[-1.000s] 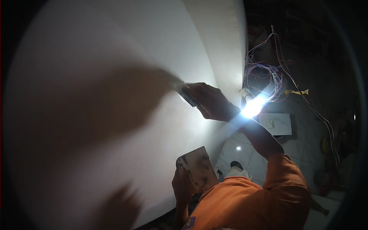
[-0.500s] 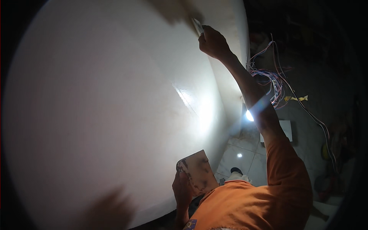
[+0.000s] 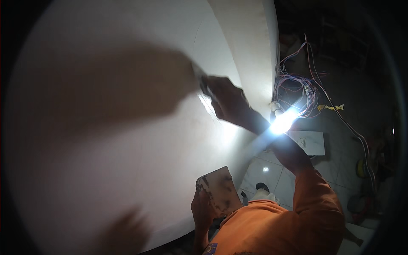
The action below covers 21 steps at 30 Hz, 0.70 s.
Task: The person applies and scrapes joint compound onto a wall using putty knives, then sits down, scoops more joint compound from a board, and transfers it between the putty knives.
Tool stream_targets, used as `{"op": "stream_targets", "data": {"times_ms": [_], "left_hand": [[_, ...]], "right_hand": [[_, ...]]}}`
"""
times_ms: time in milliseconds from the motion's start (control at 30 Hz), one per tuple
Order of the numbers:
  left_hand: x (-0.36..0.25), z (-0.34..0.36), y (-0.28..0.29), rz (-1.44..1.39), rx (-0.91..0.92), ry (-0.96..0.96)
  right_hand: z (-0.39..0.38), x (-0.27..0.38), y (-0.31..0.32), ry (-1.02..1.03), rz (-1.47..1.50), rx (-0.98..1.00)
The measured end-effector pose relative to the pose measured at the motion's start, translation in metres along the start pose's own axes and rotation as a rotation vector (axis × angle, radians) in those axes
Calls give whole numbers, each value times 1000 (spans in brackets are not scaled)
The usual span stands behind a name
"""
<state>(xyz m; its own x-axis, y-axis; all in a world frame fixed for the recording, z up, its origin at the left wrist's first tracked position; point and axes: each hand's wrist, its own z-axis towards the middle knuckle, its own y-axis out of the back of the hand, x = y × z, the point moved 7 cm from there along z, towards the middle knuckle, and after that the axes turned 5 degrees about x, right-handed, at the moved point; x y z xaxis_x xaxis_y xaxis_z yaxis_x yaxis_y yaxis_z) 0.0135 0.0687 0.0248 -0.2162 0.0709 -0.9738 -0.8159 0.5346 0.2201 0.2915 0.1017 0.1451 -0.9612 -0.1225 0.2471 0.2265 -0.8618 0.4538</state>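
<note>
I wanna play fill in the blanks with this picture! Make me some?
Of the two hands, the ____ one holds the flat board.
The right hand, gripping a scraper, casts a dark ____ on the wall.
The main colour of the shirt is ____.

Missing words: left; shadow; orange.

R hand (image 3: 229,97) pulled back twd torso (image 3: 272,225) vs 0.5s ago.

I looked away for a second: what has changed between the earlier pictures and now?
The right hand and its flat tool went toward the top of the picture along the white wall, then came back, ending slightly above where they began. Nothing was visibly grasped or released. The left hand still holds the stained board.
</note>
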Motion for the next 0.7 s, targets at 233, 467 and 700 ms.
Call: {"op": "stream_targets", "data": {"times_ms": [233,467,700], "left_hand": [[-10,-4,-3,-39,-8,-27],[-9,-7,-7,45,-25,-14],[-15,-12,-6,-29,-48,-42]], "right_hand": [[9,-28,36,-347,314,62],[115,-116,69,-380,-16,-92],[129,-119,56,-391,-65,-21]]}}
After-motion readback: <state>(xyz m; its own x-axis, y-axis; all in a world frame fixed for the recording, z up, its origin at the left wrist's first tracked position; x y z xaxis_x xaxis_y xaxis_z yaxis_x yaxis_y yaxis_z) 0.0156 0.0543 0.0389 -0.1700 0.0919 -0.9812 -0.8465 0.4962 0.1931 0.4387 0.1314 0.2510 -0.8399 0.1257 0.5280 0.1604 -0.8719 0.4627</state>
